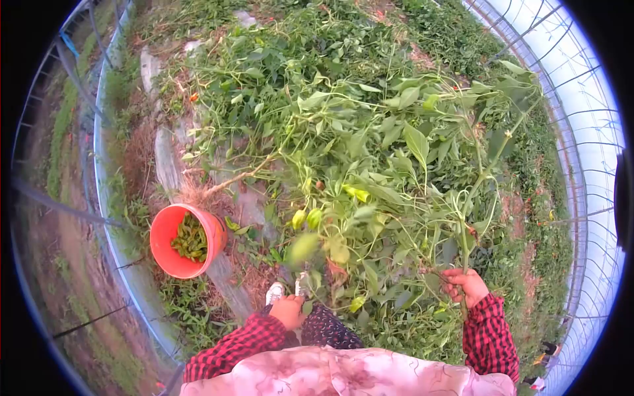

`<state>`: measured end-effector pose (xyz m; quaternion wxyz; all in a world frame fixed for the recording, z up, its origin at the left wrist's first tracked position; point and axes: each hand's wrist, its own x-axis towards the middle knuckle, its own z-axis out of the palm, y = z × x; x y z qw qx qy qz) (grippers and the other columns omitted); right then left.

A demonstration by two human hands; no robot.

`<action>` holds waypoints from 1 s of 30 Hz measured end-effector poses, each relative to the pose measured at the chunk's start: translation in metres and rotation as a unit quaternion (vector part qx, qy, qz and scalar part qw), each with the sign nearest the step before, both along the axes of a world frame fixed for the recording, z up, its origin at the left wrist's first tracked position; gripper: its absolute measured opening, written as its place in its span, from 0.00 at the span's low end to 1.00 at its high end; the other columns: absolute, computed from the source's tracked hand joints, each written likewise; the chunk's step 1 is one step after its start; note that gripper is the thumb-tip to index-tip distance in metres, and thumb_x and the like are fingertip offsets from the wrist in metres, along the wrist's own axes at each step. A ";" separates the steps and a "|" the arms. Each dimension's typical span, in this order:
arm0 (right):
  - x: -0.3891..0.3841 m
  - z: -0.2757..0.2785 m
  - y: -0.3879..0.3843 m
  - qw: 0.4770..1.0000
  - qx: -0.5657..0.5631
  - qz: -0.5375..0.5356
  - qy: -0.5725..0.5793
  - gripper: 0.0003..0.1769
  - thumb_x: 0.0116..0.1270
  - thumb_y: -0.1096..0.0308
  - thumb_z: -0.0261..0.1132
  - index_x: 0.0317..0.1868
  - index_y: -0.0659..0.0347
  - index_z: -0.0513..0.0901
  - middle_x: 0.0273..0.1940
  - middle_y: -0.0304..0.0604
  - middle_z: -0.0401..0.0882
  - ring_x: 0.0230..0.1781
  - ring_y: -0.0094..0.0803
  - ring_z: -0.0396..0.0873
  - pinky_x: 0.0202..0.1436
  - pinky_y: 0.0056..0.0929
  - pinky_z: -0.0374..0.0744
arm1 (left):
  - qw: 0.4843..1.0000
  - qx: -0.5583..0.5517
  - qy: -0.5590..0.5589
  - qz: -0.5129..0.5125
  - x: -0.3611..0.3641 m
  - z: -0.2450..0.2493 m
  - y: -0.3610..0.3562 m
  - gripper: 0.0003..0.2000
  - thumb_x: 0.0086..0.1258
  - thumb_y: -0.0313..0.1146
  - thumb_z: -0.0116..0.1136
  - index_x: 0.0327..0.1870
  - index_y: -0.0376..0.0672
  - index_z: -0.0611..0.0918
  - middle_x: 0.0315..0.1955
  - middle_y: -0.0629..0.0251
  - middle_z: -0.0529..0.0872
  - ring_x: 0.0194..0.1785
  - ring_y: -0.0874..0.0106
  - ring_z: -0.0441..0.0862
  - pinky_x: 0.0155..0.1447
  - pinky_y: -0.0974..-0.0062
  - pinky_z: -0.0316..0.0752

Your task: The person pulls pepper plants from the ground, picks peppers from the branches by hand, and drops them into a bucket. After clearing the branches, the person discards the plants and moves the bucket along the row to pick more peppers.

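Note:
My right hand (465, 288) is closed round the thick green stem of an uprooted or cut pepper plant (467, 241), whose leafy branches spread up and left across the view. My left hand (288, 312) is low in the middle, in front of my legs, with its fingers curled; a green leaf shows beside it, and what they grip is hidden. Above the left hand is a blurred pale green pepper (304, 249). More light green peppers (314, 218) hang among the leaves, and one yellow-green pepper (356, 193) lies further right.
An orange-red bucket (166, 228) with dark green peppers (190, 239) in it stands at left. A bare-rooted plant (198, 191) lies just behind it. Fallen pepper plants cover the rows ahead. Greenhouse hoops and plastic sheeting (591, 132) curve along the right side. My shoes (275, 292) are near the left hand.

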<state>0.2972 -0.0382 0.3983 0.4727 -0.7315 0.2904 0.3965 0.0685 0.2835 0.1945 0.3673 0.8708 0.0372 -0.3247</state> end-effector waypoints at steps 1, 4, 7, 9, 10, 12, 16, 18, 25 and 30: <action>-0.004 0.019 -0.003 1.000 0.005 -0.003 -0.008 0.14 0.56 0.75 0.53 0.44 0.67 0.71 0.20 0.41 0.71 0.15 0.23 0.67 0.12 0.19 0.61 | 1.000 0.005 -0.008 -0.003 0.007 0.006 -0.003 0.23 0.52 0.42 0.55 0.48 0.39 0.70 0.42 0.51 0.75 0.48 0.55 0.71 0.50 0.60 0.66; -0.012 0.071 -0.007 0.999 0.027 0.004 -0.043 0.13 0.56 0.76 0.53 0.44 0.67 0.71 0.20 0.41 0.71 0.15 0.23 0.67 0.12 0.18 0.61 | 0.994 -0.006 -0.110 0.019 0.030 0.026 -0.009 0.25 0.52 0.43 0.56 0.49 0.38 0.70 0.41 0.49 0.75 0.47 0.54 0.72 0.50 0.62 0.67; -0.026 0.114 -0.013 0.996 0.034 -0.007 -0.084 0.14 0.56 0.76 0.52 0.45 0.66 0.71 0.20 0.41 0.70 0.14 0.23 0.66 0.12 0.17 0.60 | 0.992 -0.055 -0.110 0.012 0.050 0.049 -0.009 0.26 0.51 0.41 0.57 0.50 0.38 0.69 0.41 0.51 0.76 0.46 0.55 0.73 0.49 0.61 0.67; -0.038 0.129 -0.023 0.994 0.046 -0.005 -0.102 0.13 0.57 0.75 0.53 0.44 0.64 0.71 0.20 0.41 0.70 0.12 0.22 0.64 0.11 0.17 0.59 | 0.991 -0.059 -0.117 0.007 0.057 0.072 -0.008 0.27 0.52 0.42 0.57 0.51 0.38 0.68 0.42 0.51 0.76 0.46 0.57 0.74 0.49 0.64 0.69; -0.044 0.131 -0.023 0.990 0.051 -0.015 -0.128 0.14 0.57 0.74 0.54 0.45 0.64 0.70 0.19 0.40 0.69 0.12 0.22 0.64 0.10 0.17 0.59 | 0.987 -0.120 -0.106 0.006 0.062 0.090 -0.007 0.27 0.53 0.42 0.57 0.52 0.38 0.68 0.42 0.51 0.77 0.44 0.57 0.75 0.49 0.66 0.69; -0.051 0.120 -0.021 0.985 0.046 -0.039 -0.160 0.16 0.55 0.75 0.54 0.46 0.65 0.70 0.18 0.38 0.68 0.12 0.22 0.63 0.10 0.17 0.58 | 0.963 -0.261 -0.061 0.030 0.077 0.129 -0.012 0.27 0.54 0.42 0.58 0.53 0.37 0.68 0.45 0.51 0.75 0.45 0.61 0.75 0.52 0.69 0.68; -0.052 0.081 0.002 0.987 0.046 -0.022 -0.152 0.17 0.56 0.76 0.52 0.48 0.66 0.69 0.19 0.39 0.69 0.13 0.22 0.64 0.11 0.17 0.59 | 0.907 -0.176 -0.382 -0.034 0.125 0.153 -0.025 0.29 0.52 0.38 0.59 0.56 0.40 0.64 0.53 0.51 0.66 0.57 0.58 0.63 0.59 0.64 0.59; -0.061 0.101 0.016 0.980 0.068 -0.052 -0.180 0.16 0.56 0.76 0.51 0.47 0.66 0.69 0.19 0.40 0.68 0.13 0.22 0.63 0.11 0.18 0.59 | 0.912 0.076 -0.403 0.002 0.135 0.177 -0.010 0.32 0.49 0.38 0.59 0.57 0.42 0.62 0.55 0.53 0.64 0.60 0.57 0.58 0.61 0.58 0.54; -0.079 0.124 0.058 0.964 0.144 -0.095 -0.205 0.16 0.55 0.74 0.54 0.46 0.63 0.70 0.19 0.41 0.68 0.12 0.20 0.62 0.10 0.15 0.58 | 0.952 0.063 -0.292 0.071 0.134 0.122 0.063 0.31 0.47 0.37 0.60 0.55 0.41 0.63 0.53 0.55 0.65 0.58 0.57 0.60 0.59 0.57 0.53; -0.097 0.131 0.106 0.965 0.137 -0.100 -0.198 0.16 0.55 0.74 0.54 0.46 0.62 0.70 0.20 0.44 0.69 0.13 0.23 0.63 0.11 0.17 0.60 | 0.849 -0.088 -0.484 0.193 0.141 0.179 0.098 0.30 0.48 0.35 0.60 0.54 0.38 0.63 0.50 0.52 0.66 0.55 0.57 0.62 0.60 0.64 0.55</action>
